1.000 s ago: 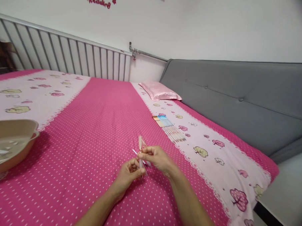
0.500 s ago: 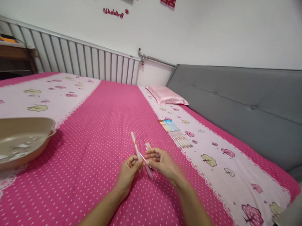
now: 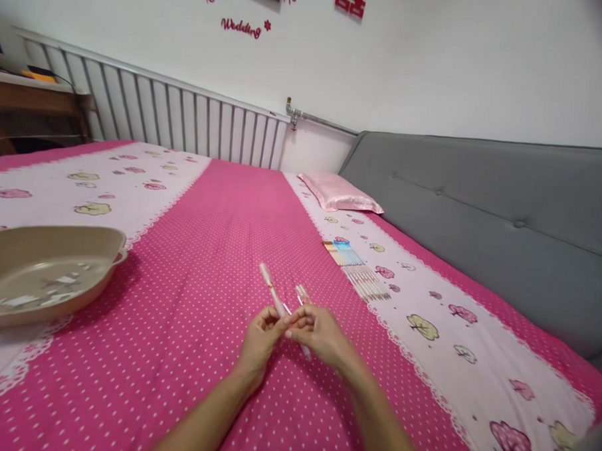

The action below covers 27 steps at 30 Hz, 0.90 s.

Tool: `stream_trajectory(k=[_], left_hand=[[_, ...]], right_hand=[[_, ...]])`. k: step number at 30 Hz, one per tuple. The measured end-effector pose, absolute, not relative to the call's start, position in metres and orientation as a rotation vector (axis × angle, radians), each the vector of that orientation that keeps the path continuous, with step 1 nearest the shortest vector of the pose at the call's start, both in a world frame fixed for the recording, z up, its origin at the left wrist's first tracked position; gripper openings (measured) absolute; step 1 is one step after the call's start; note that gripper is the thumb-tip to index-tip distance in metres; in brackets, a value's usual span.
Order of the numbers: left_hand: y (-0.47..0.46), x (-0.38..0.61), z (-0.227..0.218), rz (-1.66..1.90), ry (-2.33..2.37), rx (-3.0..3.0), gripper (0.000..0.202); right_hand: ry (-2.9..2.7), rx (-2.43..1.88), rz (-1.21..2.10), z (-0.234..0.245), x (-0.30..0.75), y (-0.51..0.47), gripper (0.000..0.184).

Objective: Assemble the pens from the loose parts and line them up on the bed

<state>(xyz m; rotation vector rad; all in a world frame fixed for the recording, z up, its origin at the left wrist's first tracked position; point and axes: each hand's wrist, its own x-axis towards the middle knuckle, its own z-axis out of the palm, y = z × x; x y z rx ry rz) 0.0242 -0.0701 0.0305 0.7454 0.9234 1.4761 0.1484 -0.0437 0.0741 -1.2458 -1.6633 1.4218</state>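
My left hand point(image 3: 259, 338) and my right hand point(image 3: 319, 332) meet over the pink dotted bedspread point(image 3: 193, 270), fingertips touching. The left hand pinches a thin pale pen point(image 3: 270, 287) that points up and away from me. The right hand's fingers are closed round another pale pen point(image 3: 301, 294), whose tip sticks out above the fingers and whose lower end shows under the hand. A row of several similar pens point(image 3: 358, 265) lies on the pale tree-patterned strip to the right, apart from both hands.
A beige oval tray point(image 3: 12, 246) holding scraps of paper or wrapping sits at the left. A pink pillow point(image 3: 338, 194) lies at the far end by a grey padded headboard point(image 3: 480, 211). A slatted radiator point(image 3: 166, 118) runs along the wall.
The view has shifted up and right. The pen in my left hand has tilted from upright to leaning left, and the second pen has separated into my right hand.
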Motion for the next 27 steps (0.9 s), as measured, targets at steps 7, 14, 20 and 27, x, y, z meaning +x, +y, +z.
stream_trajectory(k=[7, 14, 20, 27], left_hand=[[-0.067, 0.023, 0.026, 1.499, 1.049, 0.834, 0.033], [-0.065, 0.018, 0.025, 1.518, 1.066, 0.93, 0.04], [-0.06, 0.012, 0.02, 1.552, 1.178, 1.092, 0.039], [-0.059, 0.007, 0.016, 1.549, 1.253, 1.155, 0.043]], right_hand=[[-1.67, -1.256, 1.386, 0.076, 0.146, -0.047, 0.016], [-1.586, -1.305, 1.346, 0.086, 0.156, -0.045, 0.015], [-1.489, -1.425, 1.217, 0.116, 0.204, -0.051, 0.018], [-1.322, -1.586, 0.914, 0.125, 0.283, -0.08, 0.023]])
